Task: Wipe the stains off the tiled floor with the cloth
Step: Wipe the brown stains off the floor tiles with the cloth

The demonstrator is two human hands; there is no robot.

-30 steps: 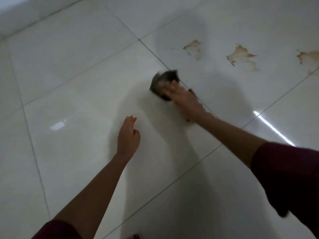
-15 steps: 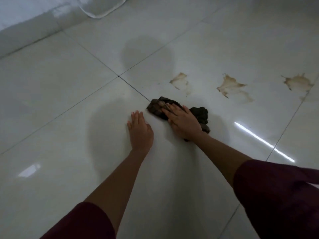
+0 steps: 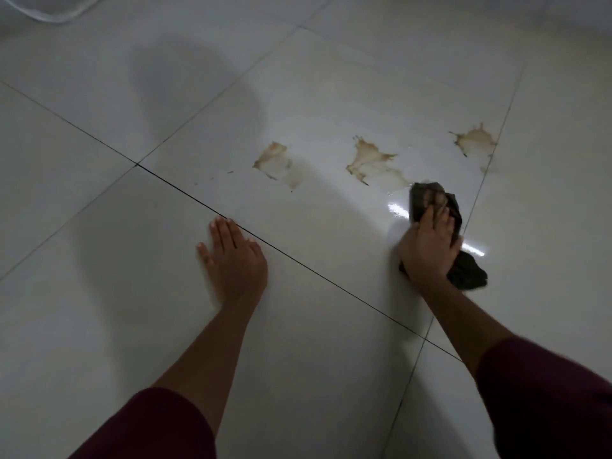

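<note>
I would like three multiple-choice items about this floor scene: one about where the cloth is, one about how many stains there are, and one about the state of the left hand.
1. Where is the cloth?
A. under the right hand
B. under the left hand
C. lying alone by the wall

2. How many brown stains are on the tiled floor?
A. one
B. three
C. five

3. How is the left hand?
A. a fist
B. flat on the floor
C. gripping a brush

Answers:
1 A: the right hand presses the dark cloth.
2 B: a left stain, a middle stain and a right stain show.
3 B: its fingers lie straight on the tile.
</note>
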